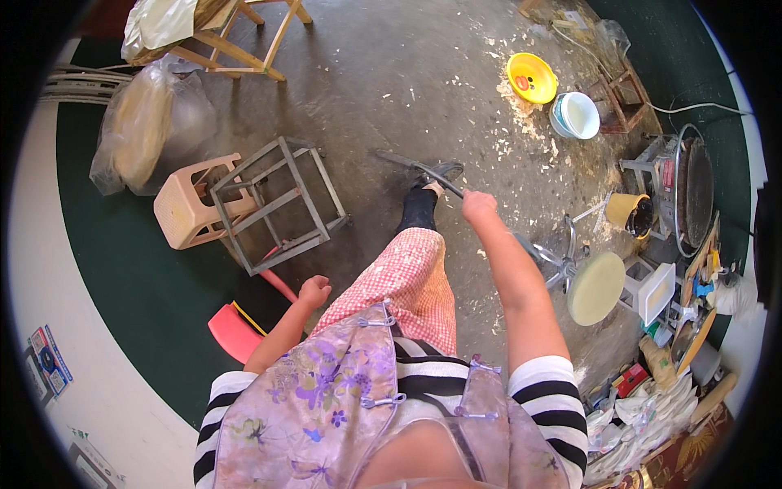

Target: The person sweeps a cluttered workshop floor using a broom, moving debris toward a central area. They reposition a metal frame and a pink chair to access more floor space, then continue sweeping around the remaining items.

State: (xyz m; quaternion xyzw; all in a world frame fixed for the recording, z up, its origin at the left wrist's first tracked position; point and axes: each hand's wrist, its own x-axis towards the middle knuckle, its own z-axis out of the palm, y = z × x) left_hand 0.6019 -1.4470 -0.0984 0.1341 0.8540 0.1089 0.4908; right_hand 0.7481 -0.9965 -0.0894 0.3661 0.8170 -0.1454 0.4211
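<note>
My right hand (479, 206) grips one end of a long dark bar-like tool (445, 183). The tool slants to the upper left, crosses above my dark shoe (451, 169) and looks flatter at its far end. Its exact kind cannot be told. My left hand (314, 292) hangs low at my side with curled fingers; whether anything is inside them is hidden. Behind its wrist passes a pink-red stick (278, 284), and a pink-red dustpan (232, 332) with a yellow edge lies near that forearm. A grey metal frame (296, 189) stands beyond the left hand.
A beige plastic stool (180, 211) lies tipped beside the frame. To the right stand a round swivel stool (595, 288), a yellow bucket (620, 208) and a round griddle (695, 189). A yellow basin (530, 68) and a white bucket (577, 116) sit among scattered flakes.
</note>
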